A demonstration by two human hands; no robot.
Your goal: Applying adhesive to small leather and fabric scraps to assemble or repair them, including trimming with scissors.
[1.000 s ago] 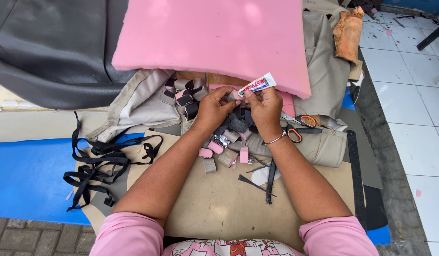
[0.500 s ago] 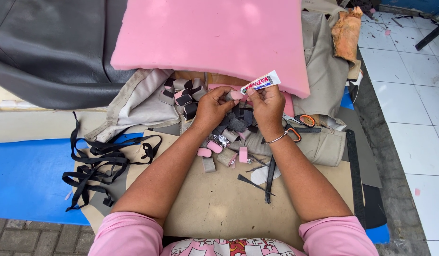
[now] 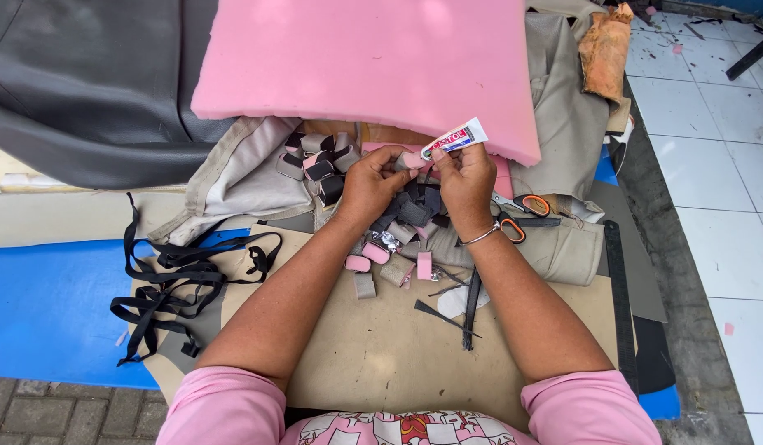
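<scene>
1. Outdoors at floor level, tan cardboard [image 3: 381,354] lies over a blue mat [image 3: 44,305], with white tiles [image 3: 719,206] on the right and grey paving bricks at the near left.
2. At the far side, a thick pink foam slab [image 3: 373,62] rests across dark grey upholstery [image 3: 77,91] and beige fabric [image 3: 563,107].
3. The right hand [image 3: 466,177] pinches a small glue tube [image 3: 454,138], white with a red and blue label, angled up to the far right, its nozzle end towards the left hand.
4. The left hand [image 3: 372,183] is closed on a small pink foam piece [image 3: 411,159], held right at the tube's tip (whether they touch I cannot tell).
5. Below the hands sits a heap of small foam and strap pieces [image 3: 381,255], pink, grey and black.
6. Orange-handled scissors [image 3: 521,216] lie just right of the right wrist, on the beige fabric.
7. A tangle of black straps [image 3: 171,288] spreads at the left, across cardboard and mat.
8. A black ruler-like strip [image 3: 620,305] runs along the right edge of the cardboard.
9. An orange-brown rag [image 3: 604,45] lies at the far right.
</scene>
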